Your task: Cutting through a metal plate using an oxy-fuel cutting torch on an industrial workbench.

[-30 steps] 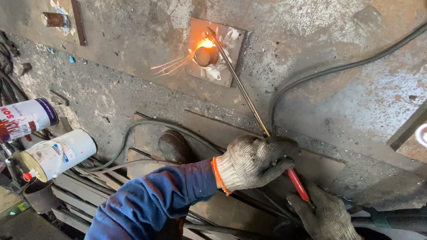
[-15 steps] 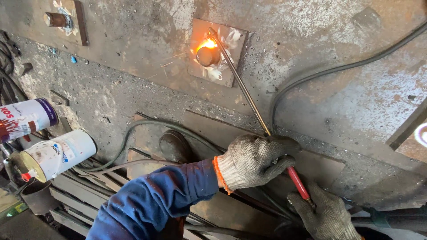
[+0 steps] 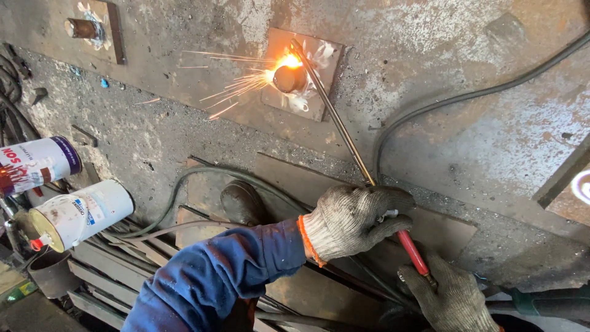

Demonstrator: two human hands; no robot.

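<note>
Torch (image 3: 335,117) handle hidden under gloved hands (image 3: 350,220)

Orange sparks (image 3: 243,83), red torch handle (image 3: 413,252), blue sleeve (image 3: 215,280), grey gloves, perhaps soot-stained, rusty brown plate (image 3: 319,92).

We can't see where the cutting torch (image 3: 344,132) meets the left hand (image 3: 353,218): the glove wraps over it. The right hand (image 3: 452,298) is cut off by the bottom edge, its grip on the red handle (image 3: 413,252) partly hidden. The torch tip is lost in glare, and the left can (image 3: 34,163) runs off frame.
</note>
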